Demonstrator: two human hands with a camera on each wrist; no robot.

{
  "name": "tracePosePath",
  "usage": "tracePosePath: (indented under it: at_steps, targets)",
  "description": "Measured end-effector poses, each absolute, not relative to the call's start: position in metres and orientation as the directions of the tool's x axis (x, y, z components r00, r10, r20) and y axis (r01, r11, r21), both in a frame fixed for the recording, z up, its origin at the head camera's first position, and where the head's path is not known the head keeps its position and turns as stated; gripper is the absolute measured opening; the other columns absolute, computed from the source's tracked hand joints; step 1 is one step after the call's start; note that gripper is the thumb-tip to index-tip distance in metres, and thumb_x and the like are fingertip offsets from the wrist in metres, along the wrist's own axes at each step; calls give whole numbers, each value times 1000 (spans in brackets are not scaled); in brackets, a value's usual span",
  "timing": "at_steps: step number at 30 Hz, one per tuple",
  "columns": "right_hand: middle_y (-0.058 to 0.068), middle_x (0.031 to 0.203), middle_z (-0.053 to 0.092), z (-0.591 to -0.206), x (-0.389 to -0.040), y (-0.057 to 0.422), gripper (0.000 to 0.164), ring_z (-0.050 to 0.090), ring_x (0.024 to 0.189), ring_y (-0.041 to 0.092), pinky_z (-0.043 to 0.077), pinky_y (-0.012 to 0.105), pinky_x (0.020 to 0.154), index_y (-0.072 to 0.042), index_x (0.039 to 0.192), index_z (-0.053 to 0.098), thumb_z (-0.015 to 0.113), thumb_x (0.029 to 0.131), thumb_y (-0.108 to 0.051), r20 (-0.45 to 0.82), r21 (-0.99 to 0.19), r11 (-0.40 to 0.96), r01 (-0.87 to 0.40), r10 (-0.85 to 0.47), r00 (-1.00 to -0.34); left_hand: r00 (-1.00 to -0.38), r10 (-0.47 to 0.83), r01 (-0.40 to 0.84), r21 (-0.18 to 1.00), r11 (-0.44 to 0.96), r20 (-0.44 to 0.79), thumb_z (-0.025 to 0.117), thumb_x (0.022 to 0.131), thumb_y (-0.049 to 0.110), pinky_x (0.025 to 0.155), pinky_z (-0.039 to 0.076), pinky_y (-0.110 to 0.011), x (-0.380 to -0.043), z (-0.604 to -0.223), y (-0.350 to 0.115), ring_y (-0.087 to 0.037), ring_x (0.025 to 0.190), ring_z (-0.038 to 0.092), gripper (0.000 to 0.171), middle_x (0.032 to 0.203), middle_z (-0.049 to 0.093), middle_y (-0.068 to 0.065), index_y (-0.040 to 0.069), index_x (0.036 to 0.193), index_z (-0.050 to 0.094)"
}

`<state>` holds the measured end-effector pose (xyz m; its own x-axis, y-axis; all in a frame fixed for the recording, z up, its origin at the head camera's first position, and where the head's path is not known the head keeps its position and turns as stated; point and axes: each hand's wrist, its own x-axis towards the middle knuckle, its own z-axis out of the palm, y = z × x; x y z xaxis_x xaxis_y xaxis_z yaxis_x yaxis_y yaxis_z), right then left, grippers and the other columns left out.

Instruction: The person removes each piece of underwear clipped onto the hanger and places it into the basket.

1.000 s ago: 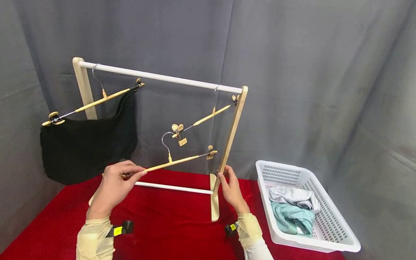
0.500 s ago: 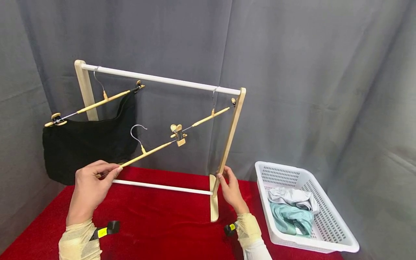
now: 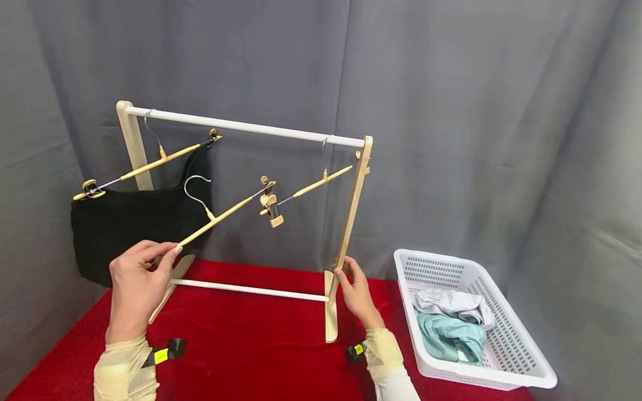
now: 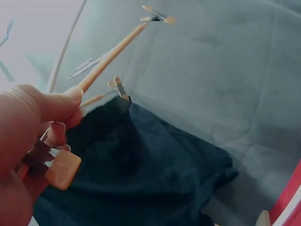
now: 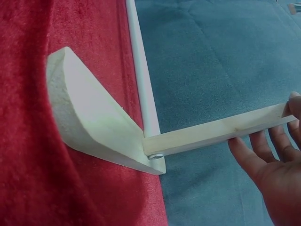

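My left hand [image 3: 137,284] pinches a clip hanger [image 3: 213,221] near its left end between thumb and fingers. The hanger slants up to the right, its metal hook free below the rail. In the left wrist view, its near clip [image 4: 63,169] pokes out under my fingers. My right hand [image 3: 358,292] holds the right wooden upright [image 3: 353,206] of a small clothes rack low down, thumb in front. Black cloth [image 3: 135,228] hangs from another clip hanger [image 3: 160,161] at the rail's left. A bare clip hanger [image 3: 323,181] hangs at the rail's right end.
On the right, a white plastic basket [image 3: 519,348] contains teal cloth [image 3: 451,334] and pale grey cloth [image 3: 451,303]. The rack's white top rail [image 3: 246,127] and lower bar [image 3: 251,290] run across. Red cloth [image 3: 261,356] covers the table; a grey curtain [image 3: 451,111] stands behind.
My left hand has carried the hanger left, and its hook has risen; the hanger now tilts more steeply. My right hand keeps its place on the upright, while the rack's top has shifted slightly left.
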<state>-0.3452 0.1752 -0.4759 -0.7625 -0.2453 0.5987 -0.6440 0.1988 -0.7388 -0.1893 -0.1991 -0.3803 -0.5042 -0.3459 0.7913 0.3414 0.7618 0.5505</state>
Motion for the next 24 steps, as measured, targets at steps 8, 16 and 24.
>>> tracePosePath:
  at_steps: [8, 16, 24]
  targets:
    - [24, 110, 58, -473, -342, 180, 35, 56, 101, 34, 44, 53, 84, 7, 122, 47, 53, 91, -8, 583, -752, 194, -630, -250, -773, -420, -274, 421, 454, 786, 865, 71, 77, 14, 59, 37, -10, -196, -353, -197, -6, 62, 44, 15, 77, 63, 0, 12, 92, 73]
    - [21, 109, 59, -473, -345, 181, 30, 56, 101, 35, 44, 51, 86, -1, 120, 50, 53, 91, -7, 594, -756, 172, -632, -227, -772, -361, -212, 452, 370, 812, 908, 70, 78, 13, 56, 34, -14, -203, -333, -197, -9, 63, 42, 15, 78, 63, -2, 10, 92, 73]
    - [20, 108, 60, -477, -344, 176, 32, 56, 99, 38, 47, 42, 84, 5, 120, 49, 52, 90, -6, 599, -749, 168, -641, -243, -763, -318, -212, 451, 344, 824, 924, 69, 79, 15, 57, 33, -16, -206, -312, -194, -11, 62, 42, 15, 77, 63, -4, 9, 92, 73]
